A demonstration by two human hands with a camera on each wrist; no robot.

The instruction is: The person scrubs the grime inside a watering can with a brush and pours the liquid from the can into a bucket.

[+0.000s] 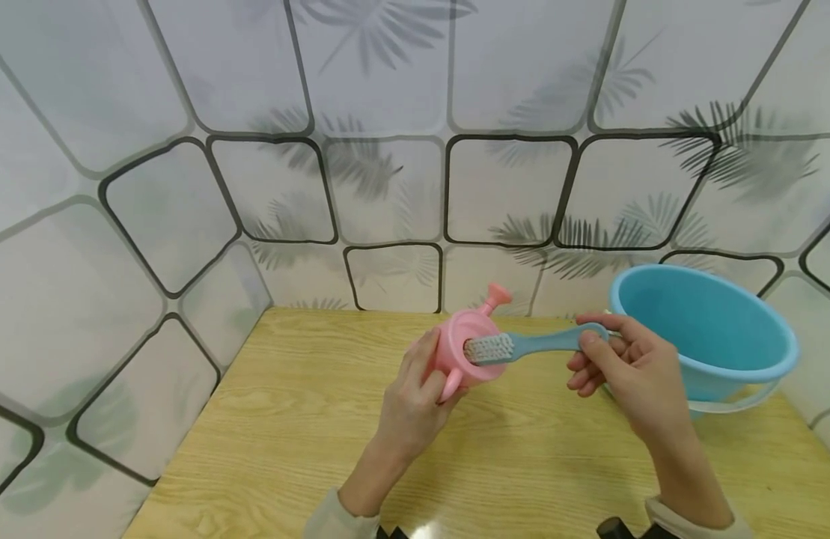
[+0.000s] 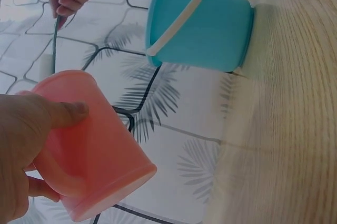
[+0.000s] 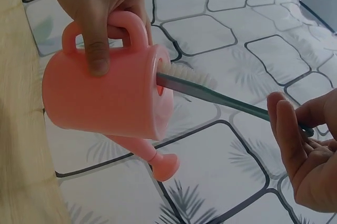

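A small pink toy watering can (image 1: 474,329) is held up over the table, tilted so its top opening shows in the head view. My left hand (image 1: 415,397) grips it by the handle (image 3: 138,29), with the thumb (image 3: 97,56) along its side. Between the thumb and fingers of my right hand (image 1: 633,367) is the end of a blue brush (image 1: 549,343) with white bristles (image 1: 489,349). The bristled head lies at the can's opening, its tip just inside the rim in the right wrist view. The can's spout (image 3: 164,166) points away from the left hand.
A light blue bucket (image 1: 711,378) with a white handle (image 1: 738,406) stands on the right of the wooden table (image 1: 287,419), close behind my right hand. Walls with a black-line and leaf pattern (image 1: 388,187) rise at the back and left.
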